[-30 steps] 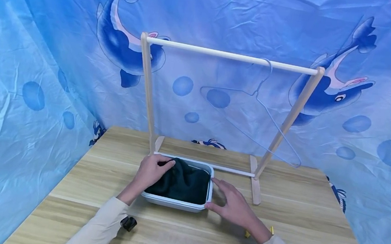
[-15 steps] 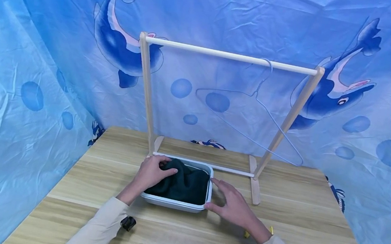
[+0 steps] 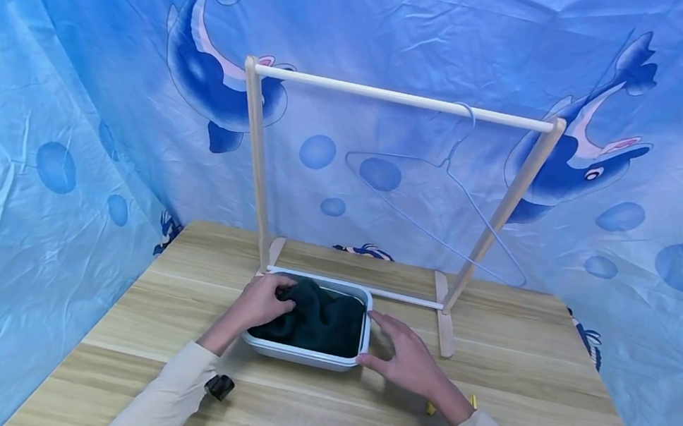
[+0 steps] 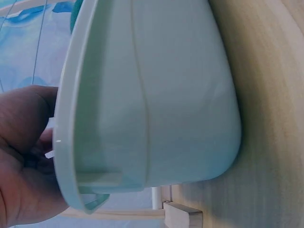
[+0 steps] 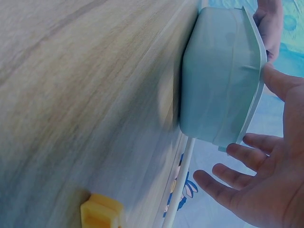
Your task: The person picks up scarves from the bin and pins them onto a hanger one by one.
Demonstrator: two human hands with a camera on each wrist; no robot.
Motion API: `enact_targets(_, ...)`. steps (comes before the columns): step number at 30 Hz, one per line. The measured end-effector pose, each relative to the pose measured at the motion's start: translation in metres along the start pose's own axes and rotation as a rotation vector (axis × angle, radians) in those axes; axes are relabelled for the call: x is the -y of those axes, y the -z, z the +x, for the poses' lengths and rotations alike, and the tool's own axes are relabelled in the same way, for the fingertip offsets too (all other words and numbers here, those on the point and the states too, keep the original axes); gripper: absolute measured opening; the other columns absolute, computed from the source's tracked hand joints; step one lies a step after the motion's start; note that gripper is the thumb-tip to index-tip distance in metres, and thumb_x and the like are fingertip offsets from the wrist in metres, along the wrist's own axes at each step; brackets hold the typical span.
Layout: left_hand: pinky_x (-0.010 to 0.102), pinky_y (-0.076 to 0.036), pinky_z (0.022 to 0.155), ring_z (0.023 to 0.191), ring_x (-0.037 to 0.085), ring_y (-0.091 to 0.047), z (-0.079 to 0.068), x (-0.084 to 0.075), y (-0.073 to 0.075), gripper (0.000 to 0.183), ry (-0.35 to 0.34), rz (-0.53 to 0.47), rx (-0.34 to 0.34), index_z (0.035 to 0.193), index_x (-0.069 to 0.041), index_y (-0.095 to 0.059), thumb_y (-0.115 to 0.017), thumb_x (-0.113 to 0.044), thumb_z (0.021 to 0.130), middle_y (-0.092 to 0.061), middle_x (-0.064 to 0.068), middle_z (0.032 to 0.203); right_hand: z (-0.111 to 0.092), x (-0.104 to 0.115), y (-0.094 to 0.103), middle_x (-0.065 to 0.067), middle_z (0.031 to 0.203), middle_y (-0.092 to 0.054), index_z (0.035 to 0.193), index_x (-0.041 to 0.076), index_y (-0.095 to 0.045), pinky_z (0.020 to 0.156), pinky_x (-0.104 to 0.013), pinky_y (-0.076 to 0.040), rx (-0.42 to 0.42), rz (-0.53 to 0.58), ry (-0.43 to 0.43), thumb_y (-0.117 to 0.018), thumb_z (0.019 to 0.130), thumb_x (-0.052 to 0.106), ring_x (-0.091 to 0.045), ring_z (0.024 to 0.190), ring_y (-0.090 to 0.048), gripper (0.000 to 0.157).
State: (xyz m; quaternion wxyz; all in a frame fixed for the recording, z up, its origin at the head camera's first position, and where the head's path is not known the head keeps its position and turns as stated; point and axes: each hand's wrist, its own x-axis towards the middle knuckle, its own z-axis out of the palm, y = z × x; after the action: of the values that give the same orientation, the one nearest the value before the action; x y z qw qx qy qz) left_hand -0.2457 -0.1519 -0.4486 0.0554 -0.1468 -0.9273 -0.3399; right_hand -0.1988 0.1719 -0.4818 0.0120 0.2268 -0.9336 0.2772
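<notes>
Dolphin-print curtains [image 3: 428,32] back the woodgrain table [image 3: 316,416] beneath the tub [image 3: 301,356].

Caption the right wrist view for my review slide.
Right hand at the pale green tub, a yellow object on the wooden table.

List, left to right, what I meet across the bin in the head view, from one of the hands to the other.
Left hand → dark cloth → bin's right rim → right hand.

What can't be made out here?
Floor of plastic bin: head view, under dark green cloth.
Cloth's shape: head view, bunched folds.
Fingertips of left hand: left wrist view, behind bin rim.
Yellow object: head view, behind right forearm; right wrist view, cut by bottom edge.
</notes>
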Motion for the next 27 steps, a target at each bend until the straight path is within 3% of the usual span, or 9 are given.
enact_targets(11,0.05,-0.053,0.091,0.1,0.028,-0.07,-0.002,0.001,-0.011,0.018,-0.009,0.007,-0.131,0.103,-0.008,-0.081,-0.08,-0.021,0.09,-0.075,0.009,0.105,-0.001,0.001,-0.001,-0.009,0.158,-0.045,0.158,0.024,-0.041,0.114,-0.06,-0.035,0.006,0.001,-0.005,-0.064,0.085,0.074,-0.033,0.146,-0.04,0.091)
enact_targets(21,0.049,-0.054,0.089,0.101,0.028,-0.068,-0.005,-0.001,-0.002,0.023,-0.043,0.015,-0.04,0.111,-0.007,-0.078,-0.079,-0.014,0.089,-0.074,0.011,0.113,-0.001,0.002,0.0,-0.009,0.158,-0.045,0.158,0.023,-0.041,0.115,-0.059,-0.034,0.0,0.0,-0.003,-0.067,0.087,0.069,-0.033,0.146,-0.041,0.088)
enact_targets(27,0.047,-0.054,0.086,0.096,0.026,-0.069,-0.006,0.0,-0.006,0.016,-0.04,0.031,-0.057,0.105,-0.008,-0.078,-0.077,-0.013,0.09,-0.075,0.008,0.106,-0.001,0.002,0.001,-0.01,0.158,-0.045,0.157,0.021,-0.042,0.113,-0.06,-0.036,-0.007,0.005,0.017,-0.067,0.088,0.068,-0.034,0.145,-0.043,0.088)
